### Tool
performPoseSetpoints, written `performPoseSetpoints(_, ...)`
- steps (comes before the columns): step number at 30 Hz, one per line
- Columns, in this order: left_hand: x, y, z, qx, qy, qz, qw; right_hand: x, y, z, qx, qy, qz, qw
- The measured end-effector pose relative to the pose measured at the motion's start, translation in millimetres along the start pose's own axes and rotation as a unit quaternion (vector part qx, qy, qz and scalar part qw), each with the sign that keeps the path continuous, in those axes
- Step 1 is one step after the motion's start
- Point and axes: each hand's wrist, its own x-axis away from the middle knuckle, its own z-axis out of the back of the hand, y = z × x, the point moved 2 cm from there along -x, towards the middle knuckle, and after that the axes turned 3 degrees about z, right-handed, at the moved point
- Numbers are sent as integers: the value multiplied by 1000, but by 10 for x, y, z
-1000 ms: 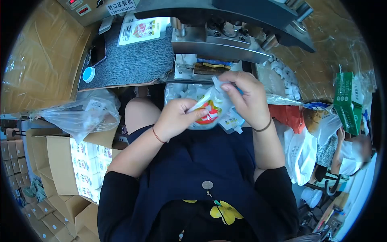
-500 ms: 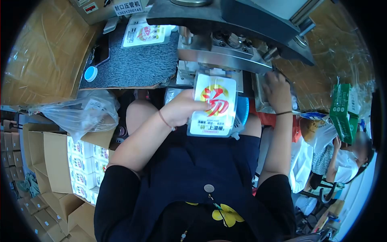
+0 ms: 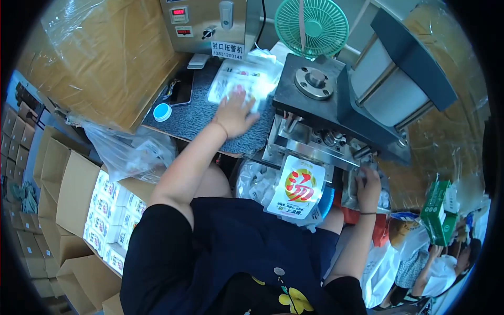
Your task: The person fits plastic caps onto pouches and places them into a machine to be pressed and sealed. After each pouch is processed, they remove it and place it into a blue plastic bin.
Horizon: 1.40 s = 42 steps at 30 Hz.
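My left hand (image 3: 235,118) reaches over flat printed pouches (image 3: 239,76) on the blue-grey mat (image 3: 205,123). Its fingers are spread, slightly blurred, on or just above the lower end of the top pouch. A white pouch (image 3: 299,184) with a red character on a yellow circle hangs at the front of the metal press (image 3: 315,147), its upper end by the jaw, with neither hand on it. My right hand (image 3: 369,189) is at a clear container (image 3: 350,191) right of the press, fingers slightly bent and apart. What lies under its fingertips is hard to make out.
A control box (image 3: 207,26) and a green fan (image 3: 312,29) stand behind. A phone (image 3: 182,92) and a blue-white round lid (image 3: 162,112) lie left on the mat. An open carton (image 3: 73,194) of packs stands lower left. Another person (image 3: 436,270) is at far right.
My left hand has let go of the pouch with the red character and moved up-left to the pouches on the mat. The right hand stays by the clear container. The view has shifted.
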Motion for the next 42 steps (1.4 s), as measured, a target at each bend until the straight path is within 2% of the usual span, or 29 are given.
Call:
performPoseSetpoints(1, 194, 74, -53, -53, -4, -29, 998, 3, -61, 73, -27, 6, -22, 999)
performPoseSetpoints(2, 483, 238, 56, -9, -16, -28, 999, 37, -93, 139, -54, 11, -46, 997)
performPoseSetpoints(3, 710, 399, 272, 28, -29, -55, 998, 90, -88, 195, -24, 38, -30, 999)
performPoseSetpoints(5, 1074, 546, 353, 5, 55, -113, 992, 174, -50, 241, -160, 93, -124, 975)
performPoseSetpoints(7, 1295, 505, 348, 155, 64, -59, 984, 236, -191, 344, -294, 120, -195, 928)
performPoseSetpoints(8, 1378, 499, 362, 230, 68, -31, 970, 197, -327, 337, -278, 81, -166, 943)
performPoseSetpoints(9, 1355, 599, 531, 323, 68, 37, 943, 181, -458, 322, -261, 42, -141, 954)
performPoseSetpoints(10, 1343, 704, 480, 600, -9, 140, 788, 183, -611, 321, -240, 3, -119, 963)
performPoseSetpoints(12, 1380, 800, 311, 607, -120, 131, 775, 46, -1190, 272, -290, -103, 60, 950)
performPoseSetpoints(13, 1358, 961, 375, 593, -109, 116, 789, 8, -1405, 270, -315, -110, 72, 940)
performPoseSetpoints(14, 1358, 1105, 423, 587, -139, 109, 790, -25, -1573, 279, -341, -113, 85, 929)
performPoseSetpoints(16, 1340, 1326, 470, 571, -187, 93, 794, -71, -1716, 327, -379, -80, -10, 922)
performPoseSetpoints(17, 1362, 1430, 448, 580, -190, 86, 787, -124, -1781, 326, -339, -54, 28, 939)
performPoseSetpoints(18, 1386, 1512, 430, 605, -199, 89, 766, -168, -1818, 323, -299, -28, 66, 952)
performPoseSetpoints(20, 1431, 1629, 406, 650, -214, 98, 722, -127, -1772, 313, -274, -53, 94, 956)
performPoseSetpoints(22, 1505, 1732, 351, 726, -270, 135, 618, -84, -1625, 412, -246, -100, 98, 959)
performPoseSetpoints(24, 1542, 1802, 364, 733, -332, 129, 580, -37, -1556, 512, -247, -174, 106, 947)
performPoseSetpoints(26, 1600, 1914, 294, 771, -369, 145, 497, 29, -1512, 546, -260, -210, 115, 935)
performPoseSetpoints(27, 1607, 1950, 267, 786, -387, 149, 458, 26, -1432, 542, -271, -164, 170, 933)
performPoseSetpoints(28, 1602, 1950, 244, 781, -396, 144, 461, 51, -1313, 555, -319, -143, 65, 935)
performPoseSetpoints(30, 1569, 1922, 172, 770, -409, 132, 472, 120, -1080, 586, -406, -94, -140, 898)
performPoseSetpoints(34, 1204, 1700, 38, 769, -348, 165, 510, 250, -800, 441, -473, -54, -165, 864)
performPoseSetpoints(36, 984, 1611, 62, 779, -358, 207, 471, 285, -857, 320, -501, -55, -178, 845)
performPoseSetpoints(37, 944, 1580, 26, 776, -354, 213, 476, 317, -834, 255, -545, -72, -207, 810)
performPoseSetpoints(40, 941, 1517, -33, 777, -348, 229, 471, 402, -948, 269, -622, -99, -158, 760)
performPoseSetpoints(42, 1006, 1478, -83, 781, -350, 227, 465, 483, -892, 335, -603, -148, -147, 770)
